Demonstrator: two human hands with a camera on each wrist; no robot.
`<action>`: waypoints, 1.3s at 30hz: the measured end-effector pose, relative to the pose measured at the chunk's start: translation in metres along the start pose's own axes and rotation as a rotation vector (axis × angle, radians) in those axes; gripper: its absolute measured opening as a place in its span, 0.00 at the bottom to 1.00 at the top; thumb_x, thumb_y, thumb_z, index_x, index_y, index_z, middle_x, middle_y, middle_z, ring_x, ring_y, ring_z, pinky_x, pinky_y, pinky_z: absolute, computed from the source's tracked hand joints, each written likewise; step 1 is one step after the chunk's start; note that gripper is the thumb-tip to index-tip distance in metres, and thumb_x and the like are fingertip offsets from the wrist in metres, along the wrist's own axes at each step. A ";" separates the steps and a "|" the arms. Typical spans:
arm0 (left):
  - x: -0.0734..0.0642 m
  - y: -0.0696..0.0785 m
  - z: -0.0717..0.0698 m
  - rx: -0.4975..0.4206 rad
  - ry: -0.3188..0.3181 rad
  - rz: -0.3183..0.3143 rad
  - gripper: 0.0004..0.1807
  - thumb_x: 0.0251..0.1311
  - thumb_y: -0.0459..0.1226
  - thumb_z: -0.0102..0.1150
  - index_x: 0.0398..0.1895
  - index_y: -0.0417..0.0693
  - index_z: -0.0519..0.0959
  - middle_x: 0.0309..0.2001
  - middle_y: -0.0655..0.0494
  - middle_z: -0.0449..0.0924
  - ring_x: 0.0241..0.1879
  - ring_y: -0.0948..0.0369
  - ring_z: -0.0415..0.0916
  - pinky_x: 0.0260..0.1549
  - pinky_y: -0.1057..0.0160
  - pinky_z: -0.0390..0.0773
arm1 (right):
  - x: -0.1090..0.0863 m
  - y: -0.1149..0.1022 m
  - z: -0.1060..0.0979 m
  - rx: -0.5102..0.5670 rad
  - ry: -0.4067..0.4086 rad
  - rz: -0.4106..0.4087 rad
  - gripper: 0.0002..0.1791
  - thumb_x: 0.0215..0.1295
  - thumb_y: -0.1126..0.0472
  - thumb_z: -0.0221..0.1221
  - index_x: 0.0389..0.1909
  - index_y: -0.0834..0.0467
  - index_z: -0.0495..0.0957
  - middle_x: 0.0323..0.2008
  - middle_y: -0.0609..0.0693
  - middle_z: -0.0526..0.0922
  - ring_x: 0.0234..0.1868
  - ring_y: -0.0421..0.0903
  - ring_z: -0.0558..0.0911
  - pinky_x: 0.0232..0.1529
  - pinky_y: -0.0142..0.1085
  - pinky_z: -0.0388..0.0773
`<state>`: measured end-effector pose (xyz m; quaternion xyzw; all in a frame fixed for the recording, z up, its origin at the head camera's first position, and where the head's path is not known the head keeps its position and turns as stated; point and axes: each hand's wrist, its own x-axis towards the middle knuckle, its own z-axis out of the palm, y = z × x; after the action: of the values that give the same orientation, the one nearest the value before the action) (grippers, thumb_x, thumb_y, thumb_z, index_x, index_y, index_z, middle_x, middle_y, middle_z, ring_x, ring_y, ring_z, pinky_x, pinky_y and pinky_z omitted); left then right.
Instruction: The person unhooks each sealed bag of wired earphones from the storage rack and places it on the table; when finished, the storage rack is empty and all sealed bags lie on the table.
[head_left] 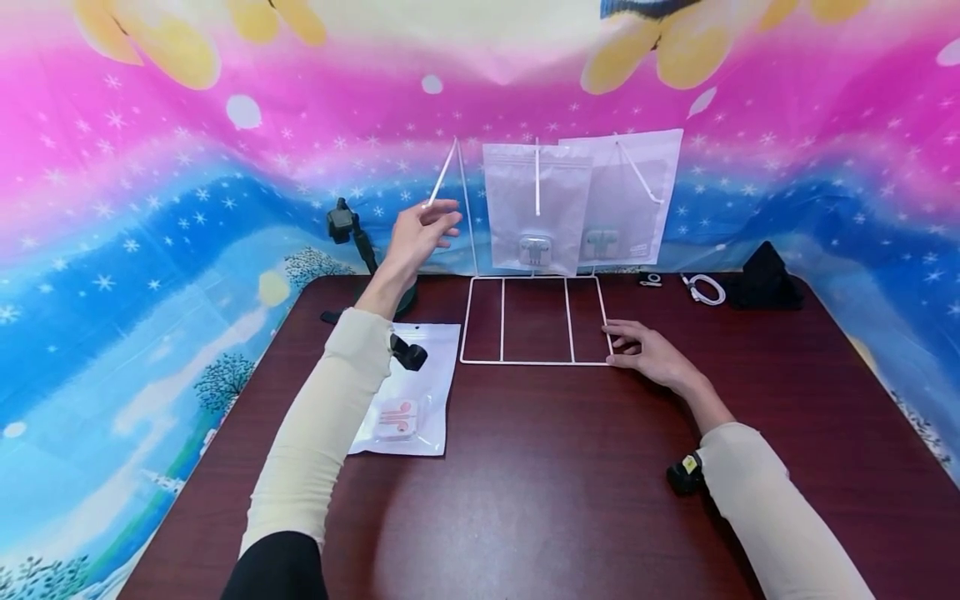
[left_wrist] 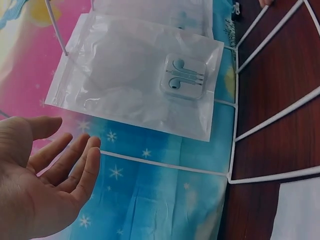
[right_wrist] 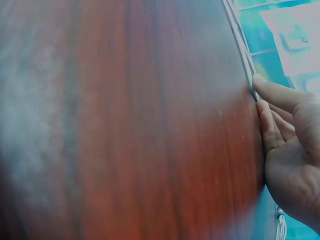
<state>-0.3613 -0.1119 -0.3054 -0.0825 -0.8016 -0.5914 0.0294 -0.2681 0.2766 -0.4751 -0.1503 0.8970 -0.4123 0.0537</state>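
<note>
The fingers (head_left: 442, 218) of the left hand (head_left: 418, 236) are up by the left peg (head_left: 442, 177) of the white wire rack (head_left: 534, 362), held loose and straight, and they grip nothing. The fingers (head_left: 622, 333) of the right hand (head_left: 648, 352) lie flat on the tabletop (head_left: 540, 483) and press the rack's bottom corner. I think that hand should keep the rack still so it does not tip. Two bags hang on the other pegs, and another bag (head_left: 408, 392) with pink earphones lies on the tabletop under the left arm.

The left wrist view shows the open palm (left_wrist: 37, 185) and the earphones (left_wrist: 183, 77) in the hanging bag (left_wrist: 135, 75) up close. The right wrist view shows a fingertip (right_wrist: 262, 82) right on the wire. Only the head view shows the whole rack and the cable (head_left: 705, 289)
</note>
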 end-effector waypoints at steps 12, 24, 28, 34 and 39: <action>0.027 0.014 0.018 -0.154 0.009 -0.043 0.25 0.74 0.41 0.61 0.73 0.51 0.74 0.65 0.50 0.80 0.62 0.54 0.78 0.61 0.53 0.79 | -0.001 -0.001 -0.001 0.016 -0.003 -0.011 0.33 0.71 0.63 0.66 0.74 0.66 0.68 0.76 0.62 0.64 0.61 0.59 0.76 0.62 0.52 0.75; 0.038 0.022 0.032 -0.170 -0.088 -0.058 0.31 0.76 0.41 0.57 0.79 0.60 0.64 0.75 0.57 0.69 0.72 0.58 0.68 0.72 0.54 0.68 | -0.002 0.000 -0.001 0.010 -0.008 0.024 0.34 0.72 0.62 0.65 0.76 0.63 0.67 0.76 0.61 0.63 0.62 0.57 0.76 0.61 0.48 0.75; 0.036 0.024 0.033 -0.186 -0.095 -0.030 0.31 0.76 0.41 0.57 0.79 0.59 0.63 0.73 0.55 0.71 0.72 0.59 0.67 0.72 0.55 0.66 | -0.001 0.000 0.000 0.005 -0.006 0.018 0.34 0.71 0.62 0.65 0.75 0.63 0.67 0.76 0.61 0.63 0.61 0.58 0.76 0.60 0.45 0.75; 0.031 0.028 0.035 -0.150 -0.084 -0.018 0.29 0.75 0.42 0.59 0.77 0.58 0.67 0.67 0.50 0.76 0.68 0.56 0.70 0.63 0.61 0.71 | -0.002 -0.001 -0.001 0.003 0.002 0.011 0.34 0.71 0.63 0.66 0.75 0.64 0.68 0.76 0.61 0.64 0.61 0.58 0.77 0.60 0.46 0.75; 0.028 0.031 0.037 -0.106 -0.092 -0.003 0.27 0.75 0.43 0.60 0.75 0.57 0.70 0.66 0.47 0.75 0.68 0.51 0.70 0.62 0.58 0.73 | -0.002 -0.002 0.000 0.009 0.004 0.008 0.34 0.71 0.62 0.66 0.74 0.64 0.69 0.76 0.62 0.64 0.61 0.58 0.77 0.59 0.46 0.75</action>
<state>-0.3818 -0.0645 -0.2833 -0.1096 -0.7698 -0.6286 -0.0128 -0.2656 0.2760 -0.4730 -0.1458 0.8957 -0.4165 0.0544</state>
